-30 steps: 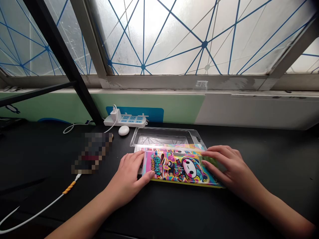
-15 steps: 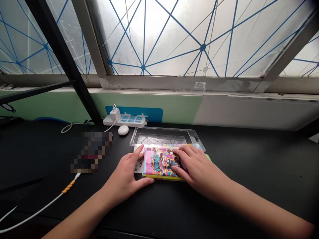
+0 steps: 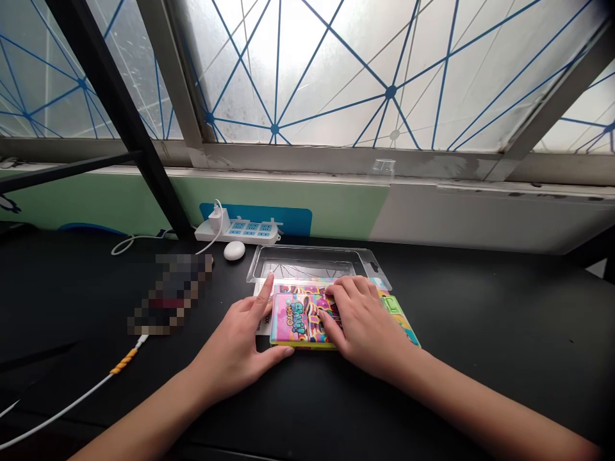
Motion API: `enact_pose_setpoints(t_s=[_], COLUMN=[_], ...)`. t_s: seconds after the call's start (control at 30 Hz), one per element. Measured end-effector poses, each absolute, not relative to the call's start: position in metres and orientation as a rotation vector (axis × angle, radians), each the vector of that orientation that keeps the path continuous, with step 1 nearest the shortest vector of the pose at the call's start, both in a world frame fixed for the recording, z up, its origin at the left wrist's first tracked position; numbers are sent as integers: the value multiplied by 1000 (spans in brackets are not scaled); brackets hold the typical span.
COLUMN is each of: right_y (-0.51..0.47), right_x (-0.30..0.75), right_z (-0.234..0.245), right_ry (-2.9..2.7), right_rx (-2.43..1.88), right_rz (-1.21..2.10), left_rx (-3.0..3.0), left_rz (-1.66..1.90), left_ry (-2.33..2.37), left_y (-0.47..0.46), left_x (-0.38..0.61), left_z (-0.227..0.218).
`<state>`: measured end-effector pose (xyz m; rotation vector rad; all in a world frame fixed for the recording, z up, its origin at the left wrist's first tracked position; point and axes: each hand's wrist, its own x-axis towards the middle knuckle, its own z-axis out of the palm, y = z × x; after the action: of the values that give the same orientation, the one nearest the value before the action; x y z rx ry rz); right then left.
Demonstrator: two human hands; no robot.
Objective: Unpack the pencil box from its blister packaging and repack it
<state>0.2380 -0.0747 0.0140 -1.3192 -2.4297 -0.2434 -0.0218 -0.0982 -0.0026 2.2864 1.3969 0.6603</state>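
A flat, brightly coloured cartoon-printed box [image 3: 295,320] lies on the black desk [image 3: 504,333]. My left hand [image 3: 243,342] rests open against its left end, thumb along the front edge and forefinger stretched along the side. My right hand [image 3: 362,323] lies flat on top of the box with fingers spread, covering its middle. A white printed card [image 3: 262,306] sticks out from under the box at the left. Just behind stands a clear plastic tray [image 3: 312,262].
A white power strip [image 3: 240,229] with a plugged charger and a small white oval object [image 3: 234,250] sit by the wall. A blurred object [image 3: 168,294] lies at left, with a white cable [image 3: 72,406] running toward the front left corner.
My right hand has slid left from the box's right end onto its middle. The left hand stays at the left end, its forefinger now stretched further back.
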Motion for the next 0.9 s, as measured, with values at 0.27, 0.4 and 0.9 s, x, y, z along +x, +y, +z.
enact_pose_setpoints(t_s=[0.27,0.4,0.9], right_y=[-76,-75,-83], right_x=[236,235,242], right_z=[14,15,16], right_ry=[-2437,-2465,-2178], right_rx=[-1325,-1300,-1012], right_rz=[-293,-291,-599], left_rx=[2331,2322,2174], left_rz=[653,670,642], left_ry=[1385,1384,1322], left_y=[-98,-99,-96], left_x=[-21,-21,-28], left_z=[-1,-1,11])
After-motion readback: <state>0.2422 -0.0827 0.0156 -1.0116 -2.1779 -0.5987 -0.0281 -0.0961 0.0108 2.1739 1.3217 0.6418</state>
